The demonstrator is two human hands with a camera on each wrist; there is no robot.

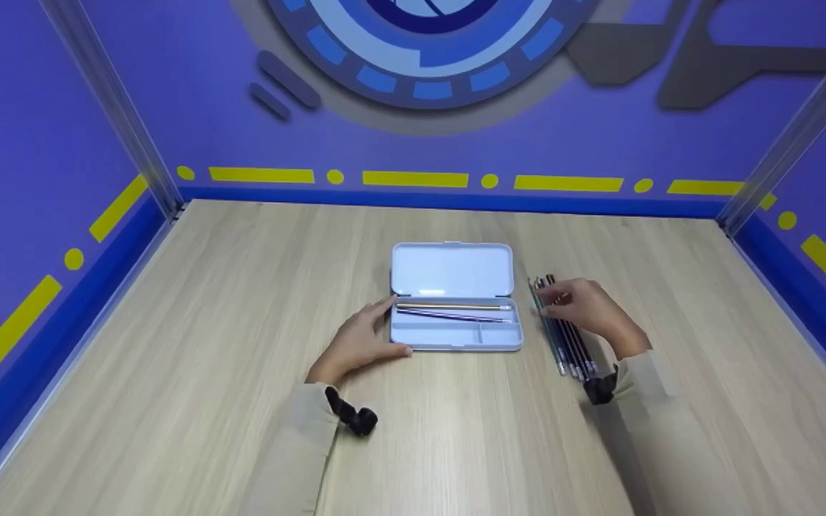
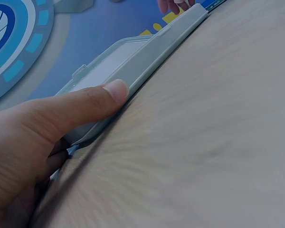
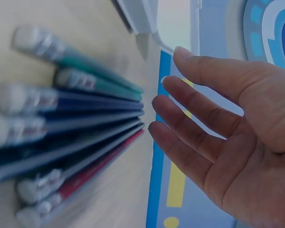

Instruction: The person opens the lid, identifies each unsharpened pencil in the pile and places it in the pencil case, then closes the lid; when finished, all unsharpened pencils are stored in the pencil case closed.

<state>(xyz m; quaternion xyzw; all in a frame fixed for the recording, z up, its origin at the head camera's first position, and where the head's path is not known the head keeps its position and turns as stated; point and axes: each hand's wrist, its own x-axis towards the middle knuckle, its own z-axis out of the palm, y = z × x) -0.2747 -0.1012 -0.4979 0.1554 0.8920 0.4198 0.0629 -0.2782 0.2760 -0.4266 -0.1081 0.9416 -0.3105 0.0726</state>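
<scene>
A pale blue pencil case (image 1: 434, 332) lies with its lid (image 1: 452, 269) tilted back. Inside its long compartment are a gold pencil (image 1: 448, 307) and a purple striped pencil (image 1: 448, 314). My left hand (image 1: 359, 337) grips the case's left end; in the left wrist view, the thumb (image 2: 97, 100) presses its front wall. To the right of the case, several pencils (image 1: 572, 351) lie side by side, eraser ends toward me. Over their far part hovers my right hand (image 1: 592, 312). The right wrist view shows its fingers (image 3: 190, 142) loosely bent, apart from the pencils, holding nothing.
The wooden table (image 1: 205, 322) carries the case and pencils. Blue panels with yellow markings (image 1: 415, 179) stand behind it and on both sides. Metal posts (image 1: 112, 107) rise at the back corners. A small divider (image 1: 480, 332) splits the case's front part.
</scene>
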